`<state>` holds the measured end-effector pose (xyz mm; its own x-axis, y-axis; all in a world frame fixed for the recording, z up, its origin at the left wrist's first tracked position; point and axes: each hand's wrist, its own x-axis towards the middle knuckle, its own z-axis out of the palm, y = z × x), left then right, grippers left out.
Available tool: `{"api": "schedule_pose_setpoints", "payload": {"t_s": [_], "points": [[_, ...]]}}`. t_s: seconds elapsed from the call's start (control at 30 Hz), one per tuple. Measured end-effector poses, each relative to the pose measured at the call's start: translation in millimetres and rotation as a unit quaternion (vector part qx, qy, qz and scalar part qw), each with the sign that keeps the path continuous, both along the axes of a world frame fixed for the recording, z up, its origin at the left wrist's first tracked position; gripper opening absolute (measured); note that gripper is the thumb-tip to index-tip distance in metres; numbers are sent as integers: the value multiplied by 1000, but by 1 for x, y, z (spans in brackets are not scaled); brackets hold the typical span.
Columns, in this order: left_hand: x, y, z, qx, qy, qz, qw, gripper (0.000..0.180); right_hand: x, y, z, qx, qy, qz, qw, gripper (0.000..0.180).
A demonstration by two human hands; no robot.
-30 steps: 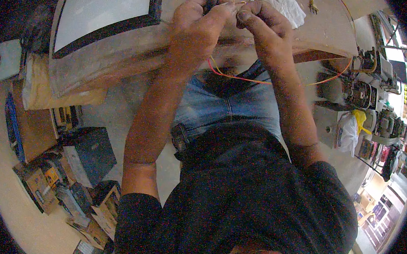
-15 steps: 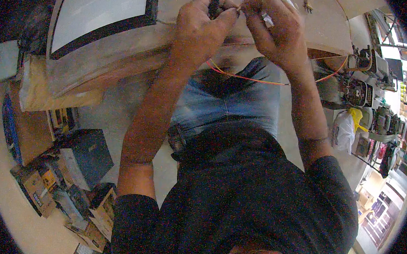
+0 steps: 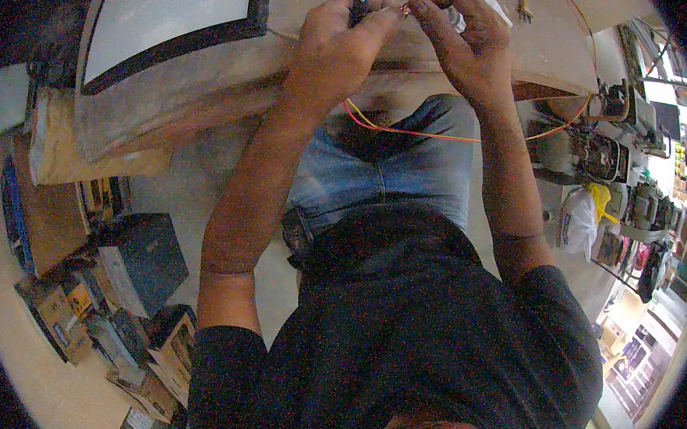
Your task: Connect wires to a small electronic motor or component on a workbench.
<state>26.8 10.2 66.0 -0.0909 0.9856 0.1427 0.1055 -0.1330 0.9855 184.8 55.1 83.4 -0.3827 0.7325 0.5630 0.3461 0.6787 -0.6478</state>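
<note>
My left hand (image 3: 335, 50) is closed over the workbench's near edge, with a short black cylindrical piece (image 3: 359, 8) sticking up from its curled fingers. Its thumb and fingertip pinch a wire whose bare copper-coloured end (image 3: 406, 11) shows between both hands. My right hand (image 3: 482, 57) pinches that same end from the other side. Something small and white (image 3: 457, 19) shows against its fingers, too blurred to name. Red and yellow wires (image 3: 413, 132) hang below my left hand, pass over my lap and loop up to the right beyond my right forearm.
The bench (image 3: 185, 84) carries a black-framed white panel (image 3: 177, 23) on the left. White crumpled material (image 3: 494, 3) and a small cord end (image 3: 523, 10) lie near my right hand. Boxes (image 3: 145, 264) stack on the floor at left; machines (image 3: 603, 153) and a white bag (image 3: 578, 223) stand at right.
My right hand has tilted and shifted slightly at the wire end, and the white piece by it shows less. The hanging wires have moved a little. My left hand keeps its grip.
</note>
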Motion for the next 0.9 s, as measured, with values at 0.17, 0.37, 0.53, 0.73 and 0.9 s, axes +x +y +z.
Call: {"api": "schedule_pose_setpoints", "payload": {"t_s": [0.17, 0.37, 0.53, 0.73, 0.9], "points": [[4, 0, 3, 24, -5, 25, 999, 16, 0, -6, 2, -40, -1, -18, 999, 9], [0, -1, -6, 58, -10, 11, 998, 15, 4, -1, -17, -287, 161, 55, 943, 8], [2, -5, 0, 44, -59, -5, 997, 12, 13, 13, -36, -245, 18, 96, 965, 21], [-8, -1, -4, -6, -82, -7, 997, 13, -7, 1, -41, -410, 189, 162, 877, 17], [2, -1, -10, 78, -46, 50, 995, 11, -16, -7, -43, -508, 377, 150, 760, 11]]}}
